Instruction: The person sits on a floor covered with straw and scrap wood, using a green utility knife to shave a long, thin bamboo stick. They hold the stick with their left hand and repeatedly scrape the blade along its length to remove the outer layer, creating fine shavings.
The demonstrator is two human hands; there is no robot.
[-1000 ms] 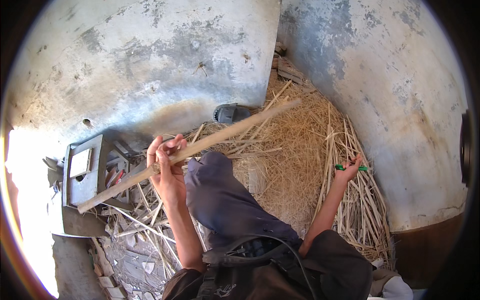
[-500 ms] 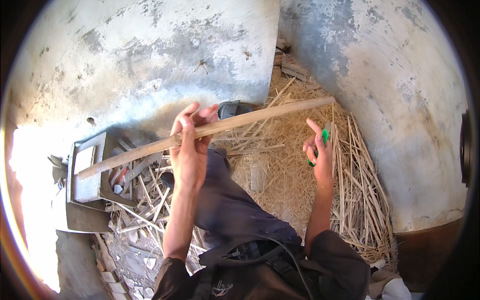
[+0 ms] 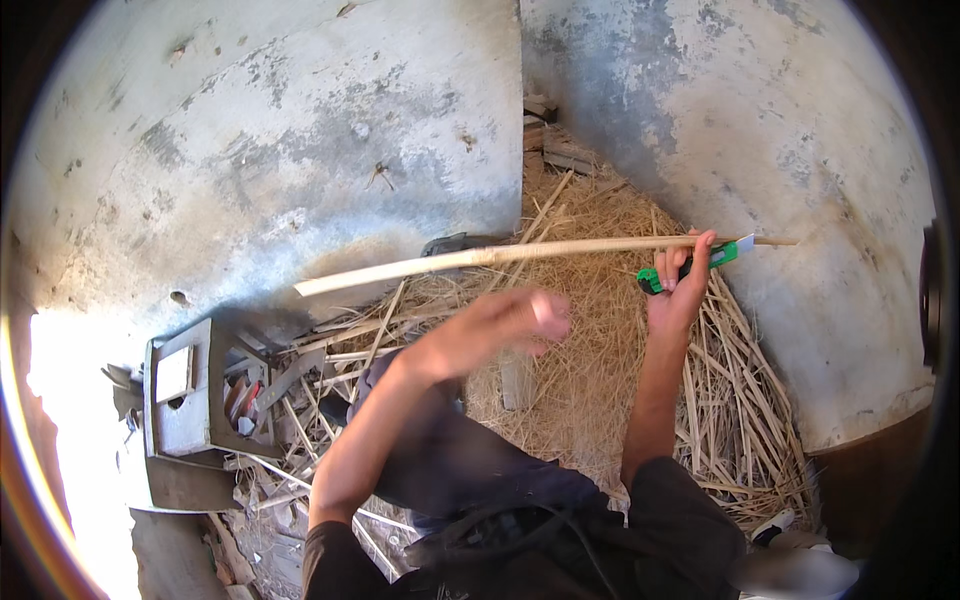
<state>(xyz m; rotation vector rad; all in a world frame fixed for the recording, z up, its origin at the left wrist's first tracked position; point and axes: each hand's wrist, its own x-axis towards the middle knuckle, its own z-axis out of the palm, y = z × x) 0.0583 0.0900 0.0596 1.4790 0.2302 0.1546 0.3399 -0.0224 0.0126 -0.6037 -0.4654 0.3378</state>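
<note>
My right hand (image 3: 680, 290) is closed round a green utility knife (image 3: 722, 254), its pale blade pointing to the right. The same hand grips a long, split bamboo strip (image 3: 480, 256) near its right end. From there the strip reaches leftward across the view, slightly bowed, its pale left end lower and close to the wall. Below the strip, and apart from it, is my left hand (image 3: 505, 322). It holds no strip, and motion smears its fingers.
Bamboo strips (image 3: 735, 390) lie piled along the right wall. Fine shavings (image 3: 590, 350) cover the floor ahead. At the left stands a worn wooden box (image 3: 185, 420) with odds and ends inside. A dark object (image 3: 455, 243) sits by the plastered wall (image 3: 330, 120).
The strip has passed from my left hand to my right and shifted rightward. My left hand has dropped away from it, moving right. My right hand with the knife has risen slightly.
</note>
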